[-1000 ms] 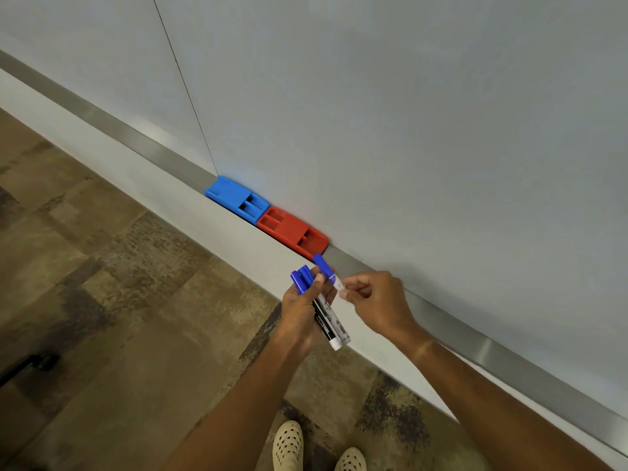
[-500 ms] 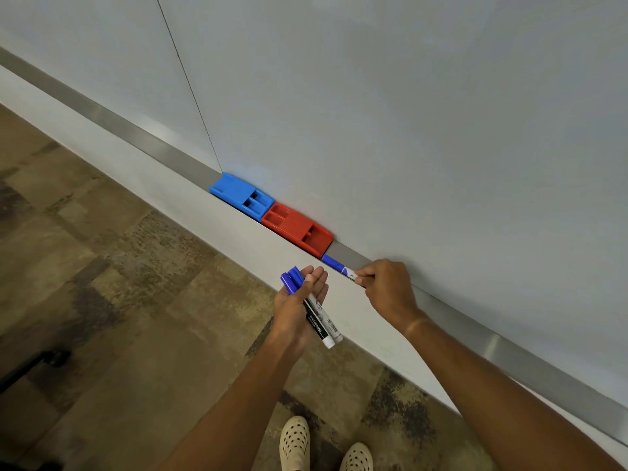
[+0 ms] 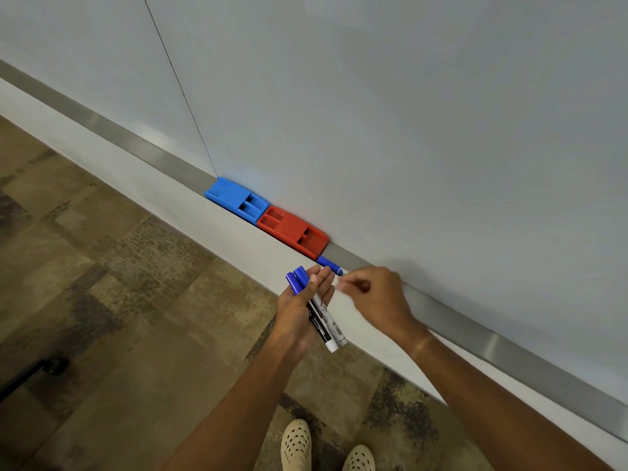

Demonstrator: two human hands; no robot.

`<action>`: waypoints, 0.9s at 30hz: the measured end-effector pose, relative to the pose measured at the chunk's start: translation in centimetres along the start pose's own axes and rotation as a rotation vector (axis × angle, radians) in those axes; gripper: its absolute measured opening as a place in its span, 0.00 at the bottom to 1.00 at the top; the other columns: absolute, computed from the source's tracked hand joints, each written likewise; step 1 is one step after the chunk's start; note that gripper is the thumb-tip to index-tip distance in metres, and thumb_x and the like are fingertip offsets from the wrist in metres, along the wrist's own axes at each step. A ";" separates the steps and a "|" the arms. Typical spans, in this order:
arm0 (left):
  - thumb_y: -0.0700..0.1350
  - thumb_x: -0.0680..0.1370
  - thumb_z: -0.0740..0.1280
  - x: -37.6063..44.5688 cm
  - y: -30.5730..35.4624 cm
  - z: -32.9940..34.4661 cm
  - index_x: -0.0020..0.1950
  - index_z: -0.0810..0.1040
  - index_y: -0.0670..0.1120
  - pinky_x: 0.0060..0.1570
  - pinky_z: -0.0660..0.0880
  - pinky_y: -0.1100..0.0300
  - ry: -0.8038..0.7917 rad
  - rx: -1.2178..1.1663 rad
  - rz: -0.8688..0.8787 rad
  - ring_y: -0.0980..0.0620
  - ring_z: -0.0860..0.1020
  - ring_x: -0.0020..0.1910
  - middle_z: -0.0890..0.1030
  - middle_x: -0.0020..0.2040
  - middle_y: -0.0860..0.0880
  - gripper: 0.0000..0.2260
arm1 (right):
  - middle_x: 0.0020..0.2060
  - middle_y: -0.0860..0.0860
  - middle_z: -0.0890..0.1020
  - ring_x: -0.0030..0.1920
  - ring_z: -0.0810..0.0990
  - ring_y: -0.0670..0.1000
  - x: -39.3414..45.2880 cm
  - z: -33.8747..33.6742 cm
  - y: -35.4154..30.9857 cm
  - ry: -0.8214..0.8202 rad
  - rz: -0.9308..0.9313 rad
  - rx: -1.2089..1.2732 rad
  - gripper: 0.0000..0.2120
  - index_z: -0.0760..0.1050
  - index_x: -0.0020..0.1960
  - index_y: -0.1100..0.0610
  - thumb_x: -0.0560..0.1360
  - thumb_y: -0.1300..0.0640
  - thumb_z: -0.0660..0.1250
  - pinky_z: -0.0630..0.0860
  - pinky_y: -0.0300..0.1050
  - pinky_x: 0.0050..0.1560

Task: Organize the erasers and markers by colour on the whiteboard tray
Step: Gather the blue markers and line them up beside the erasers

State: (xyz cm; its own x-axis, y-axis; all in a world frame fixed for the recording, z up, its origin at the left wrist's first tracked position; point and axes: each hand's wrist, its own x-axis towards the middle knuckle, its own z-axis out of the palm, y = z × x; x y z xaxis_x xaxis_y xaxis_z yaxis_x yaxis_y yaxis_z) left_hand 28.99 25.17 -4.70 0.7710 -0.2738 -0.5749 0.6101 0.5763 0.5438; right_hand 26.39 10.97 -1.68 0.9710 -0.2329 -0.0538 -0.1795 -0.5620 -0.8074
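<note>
- One blue marker (image 3: pixel 329 264) now lies on the whiteboard tray (image 3: pixel 475 329), just right of the red eraser (image 3: pixel 293 232); blue eraser (image 3: pixel 235 198) sits further left
- Right hand (image 3: pixel 375 295) has let go, fingers loosely curled and empty, moving back towards the left hand (image 3: pixel 299 309)
- Left hand grips two blue markers (image 3: pixel 314 309); those likely go down next

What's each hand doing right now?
Left hand: closed around the blue markers.
Right hand: blurred, cannot tell; a blue marker lies on the tray.

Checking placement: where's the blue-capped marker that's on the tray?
Head view, centre: the blue-capped marker lies on the metal tray, just right of the red plastic eraser, beside the right hand.
</note>
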 end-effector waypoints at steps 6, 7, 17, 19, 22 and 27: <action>0.39 0.81 0.60 0.1 -0.4 0.5 0.66 0.74 0.39 0.59 0.77 0.44 -0.049 0.006 -0.034 0.46 0.79 0.62 0.81 0.61 0.41 0.15 | 0.42 0.47 0.86 0.42 0.84 0.43 -1.8 1.2 -0.6 -0.209 0.188 0.189 0.10 0.83 0.52 0.55 0.71 0.58 0.74 0.80 0.40 0.47; 0.40 0.80 0.61 0.1 -0.5 0.5 0.67 0.73 0.39 0.62 0.74 0.41 -0.050 0.006 -0.033 0.45 0.79 0.62 0.81 0.62 0.41 0.16 | 0.42 0.47 0.85 0.42 0.83 0.43 -1.8 1.2 -0.5 -0.191 0.207 0.208 0.09 0.83 0.51 0.55 0.71 0.59 0.74 0.80 0.40 0.47; 0.38 0.81 0.60 0.6 -0.4 0.6 0.59 0.77 0.39 0.54 0.79 0.58 -0.024 0.033 0.030 0.50 0.82 0.56 0.81 0.61 0.41 0.10 | 0.37 0.46 0.85 0.34 0.81 0.37 -0.7 0.3 -0.3 -0.070 0.095 0.062 0.07 0.84 0.48 0.56 0.71 0.61 0.74 0.76 0.31 0.38; 0.39 0.82 0.60 0.7 -0.2 0.1 0.62 0.76 0.39 0.64 0.73 0.56 0.000 0.034 0.041 0.49 0.81 0.59 0.81 0.61 0.42 0.11 | 0.37 0.48 0.86 0.35 0.82 0.40 0.4 -0.7 0.1 0.036 0.024 -0.129 0.06 0.84 0.48 0.57 0.71 0.61 0.72 0.77 0.32 0.41; 0.40 0.82 0.60 1.0 -0.3 -0.7 0.66 0.74 0.39 0.67 0.70 0.54 0.010 0.016 0.029 0.48 0.79 0.62 0.80 0.63 0.42 0.14 | 0.39 0.53 0.85 0.40 0.83 0.54 1.8 -1.6 0.1 0.027 -0.039 -0.445 0.04 0.82 0.47 0.57 0.74 0.59 0.69 0.78 0.44 0.42; 0.41 0.82 0.60 0.9 -0.3 -0.9 0.67 0.73 0.39 0.66 0.71 0.55 0.002 -0.025 0.024 0.48 0.79 0.63 0.80 0.64 0.42 0.14 | 0.43 0.56 0.83 0.43 0.81 0.59 2.7 -1.2 -0.3 -0.052 0.025 -0.739 0.04 0.78 0.49 0.57 0.74 0.59 0.68 0.68 0.42 0.36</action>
State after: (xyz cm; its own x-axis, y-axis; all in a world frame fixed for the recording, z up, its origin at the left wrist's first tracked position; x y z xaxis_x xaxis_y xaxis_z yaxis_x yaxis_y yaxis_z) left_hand 29.34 25.47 -5.96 0.7852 -0.2579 -0.5631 0.5864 0.6021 0.5419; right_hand 28.85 9.60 -0.84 0.9681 -0.2251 -0.1098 -0.2434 -0.9490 -0.2003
